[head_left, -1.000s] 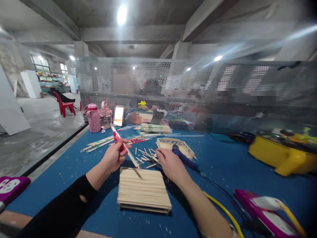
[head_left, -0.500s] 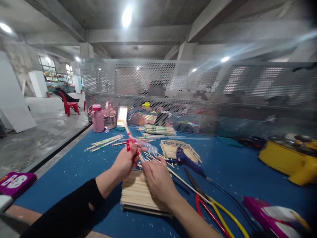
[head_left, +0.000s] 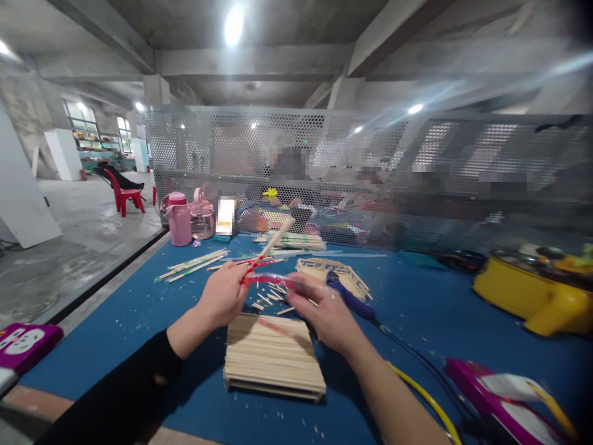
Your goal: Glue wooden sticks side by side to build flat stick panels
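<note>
My left hand is closed around a pair of pale wooden chopsticks, which point up and away to the right. Between my hands stretches a clear plastic wrapper with red print. My right hand pinches its other end, blurred a little by motion. Below both hands lies a flat box-like piece made of wooden sticks laid side by side. Short cut stick pieces are scattered just beyond it. A blue glue gun rests near my right hand, against a small fence-like stick frame.
Wrapped chopsticks and a bundle lie farther back. A pink jug stands at the back left, before a perforated metal screen. A yellow scissors handle, purple power strips and a yellow container sit around.
My right hand has moved right, drawing the wrapper out sideways. The chopsticks have swung from leaning left to leaning right. My right forearm now covers most of the scissors.
</note>
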`<state>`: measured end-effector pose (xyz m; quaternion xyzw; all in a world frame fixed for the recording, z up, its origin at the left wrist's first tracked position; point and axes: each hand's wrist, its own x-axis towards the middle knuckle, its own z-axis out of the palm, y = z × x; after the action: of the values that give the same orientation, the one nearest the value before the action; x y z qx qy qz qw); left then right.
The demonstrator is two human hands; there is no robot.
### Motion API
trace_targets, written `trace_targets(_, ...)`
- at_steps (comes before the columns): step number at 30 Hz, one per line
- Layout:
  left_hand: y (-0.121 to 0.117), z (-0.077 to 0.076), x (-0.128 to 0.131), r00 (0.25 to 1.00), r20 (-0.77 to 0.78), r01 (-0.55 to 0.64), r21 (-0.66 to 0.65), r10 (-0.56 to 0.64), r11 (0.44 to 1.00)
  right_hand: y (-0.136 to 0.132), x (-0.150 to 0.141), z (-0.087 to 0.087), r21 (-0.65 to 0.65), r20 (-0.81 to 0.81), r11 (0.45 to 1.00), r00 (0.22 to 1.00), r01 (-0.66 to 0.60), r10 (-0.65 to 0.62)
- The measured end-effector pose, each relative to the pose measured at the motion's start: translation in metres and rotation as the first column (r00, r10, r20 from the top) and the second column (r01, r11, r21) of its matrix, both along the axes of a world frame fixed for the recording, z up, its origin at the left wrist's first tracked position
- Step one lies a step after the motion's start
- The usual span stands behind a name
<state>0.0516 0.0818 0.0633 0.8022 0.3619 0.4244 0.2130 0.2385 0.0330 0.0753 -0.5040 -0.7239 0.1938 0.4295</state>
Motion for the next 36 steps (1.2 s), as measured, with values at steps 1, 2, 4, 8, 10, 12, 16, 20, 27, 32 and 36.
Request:
trace_targets(1,0.002,-0.002,-0.002,0.996,-0.086,0.01,0.037,-0.007,0.999,0.001,0.005,0.001,0.014,-0.12,1.0,0.993,0.024,-0.022)
trace_targets(2,0.004,-0.006,-0.002,0.989,-0.145,0.035,0.039,-0.029,0.999,0.002,0.008,0.001,0.022,-0.211,0.999,0.977,0.04,-0.034)
trace_targets(4,0.007,-0.013,-0.001,0.978,-0.188,0.092,0.0,-0.09,0.996,0.001,0.009,0.002,0.01,-0.279,0.998,0.959,0.061,-0.056)
trace_targets(8,0.015,-0.022,0.0,0.97,-0.221,0.095,-0.033,-0.1,0.995,-0.001,0.009,0.004,-0.044,-0.236,0.989,0.96,0.143,-0.149)
trace_targets(10,0.024,-0.023,-0.005,0.977,-0.212,0.028,-0.043,-0.037,0.999,0.001,0.015,0.005,-0.014,-0.307,0.973,0.925,0.23,-0.223)
trace_targets(12,0.038,-0.024,-0.014,0.977,-0.195,-0.093,-0.058,0.081,0.994,0.004,0.027,0.006,0.036,-0.471,0.941,0.837,0.335,-0.28)
trace_targets(16,0.07,-0.031,-0.038,0.888,-0.202,-0.438,-0.106,0.412,0.892,0.009,0.054,0.011,-0.012,-0.645,0.921,0.701,0.39,-0.305)
trace_targets(20,0.087,-0.04,-0.048,0.812,-0.304,-0.552,-0.122,0.499,0.825,0.01,0.066,0.012,-0.138,-0.539,0.94,0.772,0.313,-0.336)
trace_targets(27,0.088,-0.048,-0.036,0.784,-0.514,-0.436,-0.055,0.349,0.898,0.009,0.069,0.006,-0.388,-0.218,0.894,0.92,0.225,-0.326)
trace_targets(32,0.086,-0.046,-0.04,0.73,-0.599,-0.467,-0.088,0.328,0.88,0.004,0.076,0.005,-0.465,0.008,0.852,0.963,0.243,-0.27)
trace_targets(36,0.08,-0.044,-0.041,0.752,-0.581,-0.493,-0.182,0.312,0.851,0.006,0.082,-0.001,-0.435,0.209,0.838,0.942,0.329,-0.261)
